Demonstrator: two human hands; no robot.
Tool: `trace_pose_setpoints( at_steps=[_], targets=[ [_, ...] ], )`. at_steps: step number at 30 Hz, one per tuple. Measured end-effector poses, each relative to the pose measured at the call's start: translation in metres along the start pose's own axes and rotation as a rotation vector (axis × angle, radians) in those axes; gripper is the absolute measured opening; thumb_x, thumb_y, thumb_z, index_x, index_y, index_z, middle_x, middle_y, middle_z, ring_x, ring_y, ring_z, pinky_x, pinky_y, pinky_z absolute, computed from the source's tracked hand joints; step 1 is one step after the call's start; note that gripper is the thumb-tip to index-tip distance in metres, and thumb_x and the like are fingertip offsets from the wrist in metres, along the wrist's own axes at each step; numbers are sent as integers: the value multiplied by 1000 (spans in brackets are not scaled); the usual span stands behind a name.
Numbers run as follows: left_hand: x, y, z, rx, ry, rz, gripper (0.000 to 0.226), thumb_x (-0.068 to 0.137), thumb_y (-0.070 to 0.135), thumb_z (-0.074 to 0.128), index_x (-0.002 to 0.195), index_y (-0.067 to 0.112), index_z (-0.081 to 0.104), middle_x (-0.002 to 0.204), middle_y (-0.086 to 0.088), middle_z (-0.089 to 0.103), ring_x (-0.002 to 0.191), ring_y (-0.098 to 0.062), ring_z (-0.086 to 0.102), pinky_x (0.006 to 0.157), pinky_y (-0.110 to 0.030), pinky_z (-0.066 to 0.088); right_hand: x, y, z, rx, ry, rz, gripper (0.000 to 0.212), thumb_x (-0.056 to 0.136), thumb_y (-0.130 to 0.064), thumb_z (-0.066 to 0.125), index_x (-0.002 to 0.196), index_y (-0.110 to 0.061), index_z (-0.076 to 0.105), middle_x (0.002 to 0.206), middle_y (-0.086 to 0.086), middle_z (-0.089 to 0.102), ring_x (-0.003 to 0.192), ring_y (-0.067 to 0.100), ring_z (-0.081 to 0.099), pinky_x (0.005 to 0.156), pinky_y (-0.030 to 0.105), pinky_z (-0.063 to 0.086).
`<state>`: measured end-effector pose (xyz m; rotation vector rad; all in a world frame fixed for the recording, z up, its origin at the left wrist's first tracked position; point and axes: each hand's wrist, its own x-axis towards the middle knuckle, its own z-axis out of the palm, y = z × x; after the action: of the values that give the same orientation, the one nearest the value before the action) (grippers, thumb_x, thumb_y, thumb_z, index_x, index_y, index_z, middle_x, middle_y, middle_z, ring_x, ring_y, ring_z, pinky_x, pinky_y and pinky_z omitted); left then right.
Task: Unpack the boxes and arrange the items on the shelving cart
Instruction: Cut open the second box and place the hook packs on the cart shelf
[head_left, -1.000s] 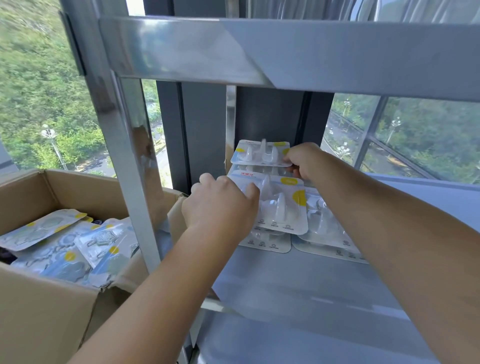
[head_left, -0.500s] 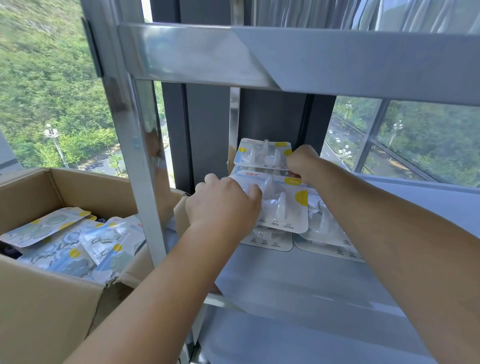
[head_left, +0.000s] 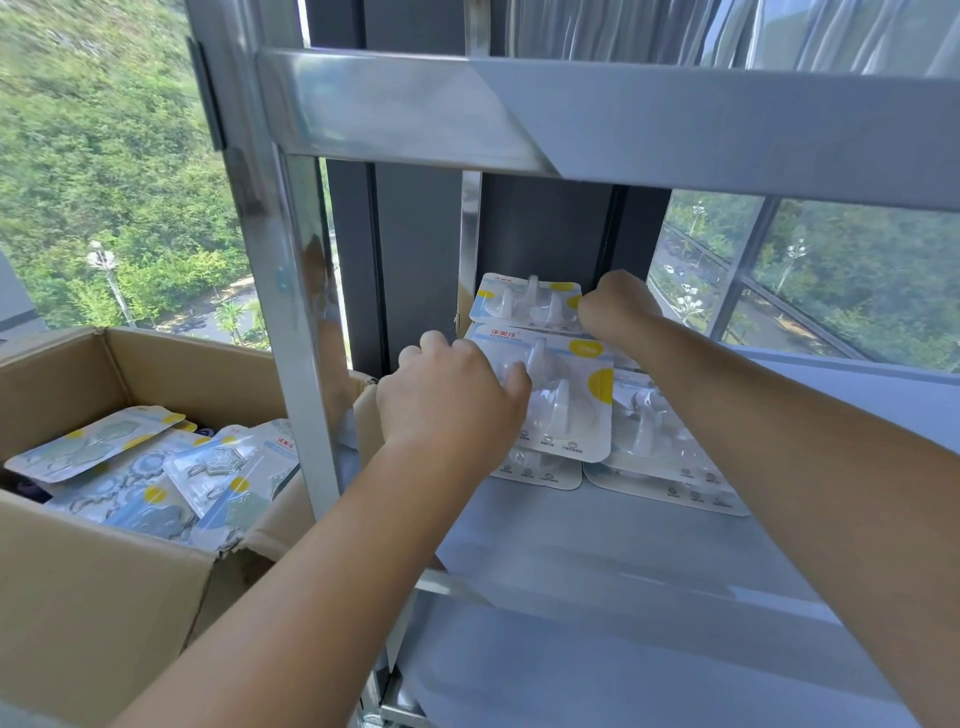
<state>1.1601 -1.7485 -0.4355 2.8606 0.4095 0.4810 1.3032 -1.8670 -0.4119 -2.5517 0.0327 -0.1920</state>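
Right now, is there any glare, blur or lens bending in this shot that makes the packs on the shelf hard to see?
Head view: daylight from the windows glints off the metal post and the clear hook packs; straight rails bow from the wide lens; the left hand and right hand look sharp; the box is evenly lit.

Metal cart shelf (head_left: 597, 561), pale grey surface, front rim running across near edge. Blister packs of clear hooks lie at far left part: left stack (head_left: 540, 470) and right stack (head_left: 670, 467) side by side, edges touching or nearly so. One more pack (head_left: 524, 304) stands tilted at far edge behind left stack. Near half of shelf bare.
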Motion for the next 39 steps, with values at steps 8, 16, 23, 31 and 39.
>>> trace_pose_setpoints(
  at_steps=[8, 16, 23, 31, 39],
  targets=[
    [-20, 3, -4, 31, 2, 66, 46, 94, 48, 32, 109, 8, 50, 94, -4, 33, 97, -26, 43, 71, -33, 33, -49, 9, -24, -140, -51, -119, 31, 86, -2, 43, 57, -9, 33, 62, 5, 36, 53, 16, 31, 46, 25, 21],
    [-33, -2, -2, -14, -67, -9, 27, 99, 27, 32, 109, 8, 47, 94, -5, 28, 79, -26, 40, 49, -26, 20, -87, 7, -14, -233, -174, -135, 27, 87, -6, 43, 61, -10, 35, 63, 4, 38, 54, 14, 36, 46, 23, 25],
    [-28, -7, -2, 13, -77, 10, 21, 98, 17, 38, 114, 8, 48, 114, -9, 42, 104, -26, 49, 64, -30, 31, -87, 3, -11, -200, -207, -138, 24, 90, -6, 39, 66, -7, 39, 67, 6, 41, 57, 15, 38, 49, 24, 28],
    [-14, -9, -1, 30, -65, 35, 22, 97, 14, 44, 116, 6, 48, 117, -11, 41, 104, -27, 47, 70, -30, 33, -80, -1, 1, -204, -194, -179, 33, 94, -10, 37, 62, -16, 34, 67, 1, 36, 73, 24, 42, 53, 19, 28],
    [-50, -18, -17, 121, 75, 249, 9, 99, 20, 36, 91, 15, 35, 92, -4, 33, 80, -20, 37, 63, -28, 31, -119, -6, -11, -202, -29, -277, 18, 85, -6, 40, 69, -11, 38, 71, 4, 41, 67, 23, 42, 50, 28, 28]
  ],
)
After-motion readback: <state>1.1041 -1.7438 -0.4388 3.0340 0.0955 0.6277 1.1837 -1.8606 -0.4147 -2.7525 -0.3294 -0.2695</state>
